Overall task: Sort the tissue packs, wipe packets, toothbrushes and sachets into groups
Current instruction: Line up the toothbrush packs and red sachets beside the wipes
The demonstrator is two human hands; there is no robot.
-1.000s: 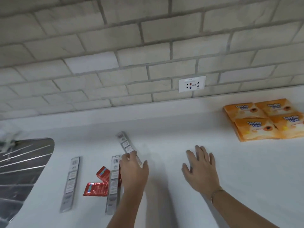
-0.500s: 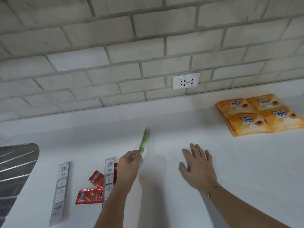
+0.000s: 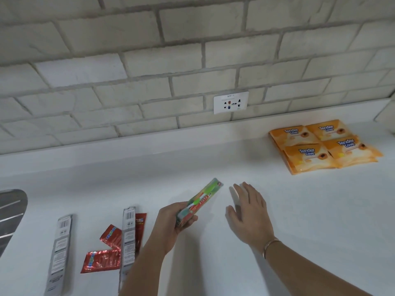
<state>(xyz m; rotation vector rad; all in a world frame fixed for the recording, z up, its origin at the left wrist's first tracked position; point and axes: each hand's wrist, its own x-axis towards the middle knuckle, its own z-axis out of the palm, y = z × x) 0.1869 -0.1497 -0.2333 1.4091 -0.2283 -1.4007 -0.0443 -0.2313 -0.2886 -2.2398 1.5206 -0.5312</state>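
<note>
Head view: left hand gripped a toothbrush pointing toward 1 o'clock; right hand was spread above the desk.

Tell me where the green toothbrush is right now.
Head view, centre: the green toothbrush is gripped in the left hand over the counter, between the right hand and the red sachets.

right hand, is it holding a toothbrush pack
No, the right hand is spread open over the white counter holding nothing; the left hand grips the green toothbrush pack.
</note>
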